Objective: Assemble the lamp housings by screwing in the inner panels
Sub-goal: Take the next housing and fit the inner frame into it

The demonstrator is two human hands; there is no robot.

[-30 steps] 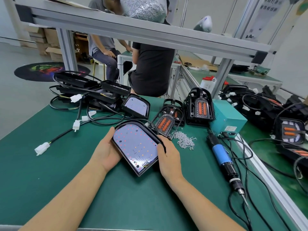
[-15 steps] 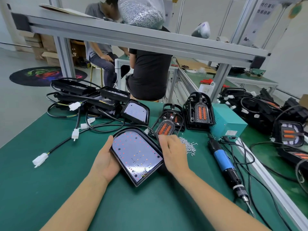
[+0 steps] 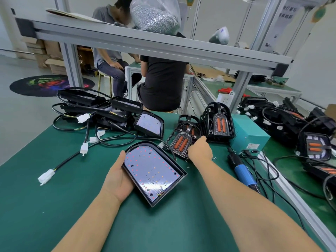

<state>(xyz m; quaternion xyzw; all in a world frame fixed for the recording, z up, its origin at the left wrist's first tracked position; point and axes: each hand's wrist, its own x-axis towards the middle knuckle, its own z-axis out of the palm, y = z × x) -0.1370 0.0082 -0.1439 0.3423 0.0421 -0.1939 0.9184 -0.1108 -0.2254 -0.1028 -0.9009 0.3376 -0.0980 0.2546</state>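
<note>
Steadying the stiff, light lamp housing (image 3: pixel 153 171) by its rim, our left hand (image 3: pixel 118 176) grips it. Our right hand (image 3: pixel 200 149) reaches the inner panel (image 3: pixel 181 144); its grip we cannot tell. Take that brittle panel by its frame.

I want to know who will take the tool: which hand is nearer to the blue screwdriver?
Right. The right hand is at the inner panel, a short way left of the blue screwdriver. The left hand holds the lamp housing, farther left.

A black, arch-topped lamp housing (image 3: pixel 153 174) lies tilted at frame centre on the green mat, its white LED board facing up. Just upper right of it, a black inner panel (image 3: pixel 180 144) with two orange strips leans at an angle.
</note>
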